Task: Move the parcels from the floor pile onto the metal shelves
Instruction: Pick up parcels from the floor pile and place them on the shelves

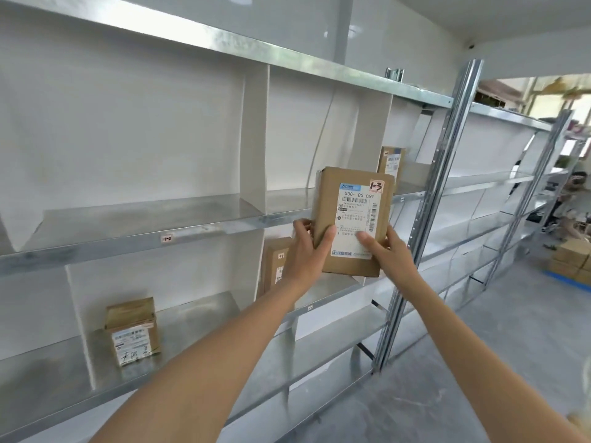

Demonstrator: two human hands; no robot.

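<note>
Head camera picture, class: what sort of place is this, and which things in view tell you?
Probably a parcel sorting or storage room. Metal shelves split by white dividers carry bay tags, and labelled cardboard parcels stand on them. Both hands hold a parcel marked 1-3.

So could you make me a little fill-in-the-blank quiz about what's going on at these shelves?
1. The brown parcel is held up by ____ hands, the left hand and the right hand.
2. The handwritten sticker at its top corner reads ____.
3. The small label on the metal shelf edge reads ____.
4. The taped box sits on the shelf ____ that label.

Missing words: two; 1-3; 1-2; below
</note>
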